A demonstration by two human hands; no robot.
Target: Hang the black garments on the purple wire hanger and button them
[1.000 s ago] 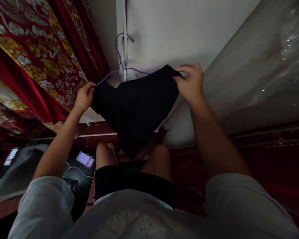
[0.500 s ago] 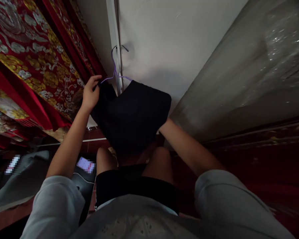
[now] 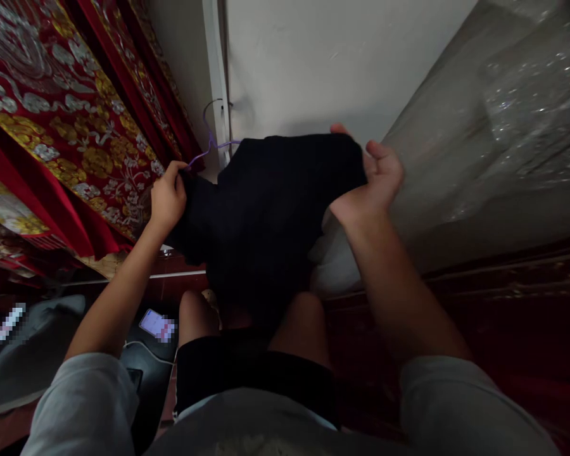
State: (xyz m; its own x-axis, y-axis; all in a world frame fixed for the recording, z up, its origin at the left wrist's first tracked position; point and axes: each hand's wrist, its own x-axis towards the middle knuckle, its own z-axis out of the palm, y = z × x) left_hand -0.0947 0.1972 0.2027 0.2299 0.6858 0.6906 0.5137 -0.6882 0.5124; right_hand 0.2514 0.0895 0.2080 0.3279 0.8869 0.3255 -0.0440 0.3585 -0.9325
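A black short-sleeved shirt (image 3: 270,202) is spread out in front of me on a purple wire hanger (image 3: 212,140). The hanger's hook is up at a pale vertical strip on the wall; whether it is hooked there I cannot tell. My left hand (image 3: 169,197) is closed on the shirt's left shoulder, by the end of the hanger's arm. At the other side, the right sleeve lies over the palm of my right hand (image 3: 373,180). Its thumb shows beside the sleeve, a fingertip pokes out above the top edge, and the cloth hides the other fingers.
Red cloth with gold and silver embroidery (image 3: 71,126) hangs at the left. Clear plastic sheeting (image 3: 494,145) covers something large on the right. A lit phone (image 3: 158,325) with a white cable rests on a dark seat (image 3: 154,367) by my leg. Another person's grey-clad leg (image 3: 38,354) is at far left.
My right hand has risen from behind the shirt to the sleeve's outer end, lifting and spreading it rightward. The left hand has moved slightly down and left, and the hanger has tilted.
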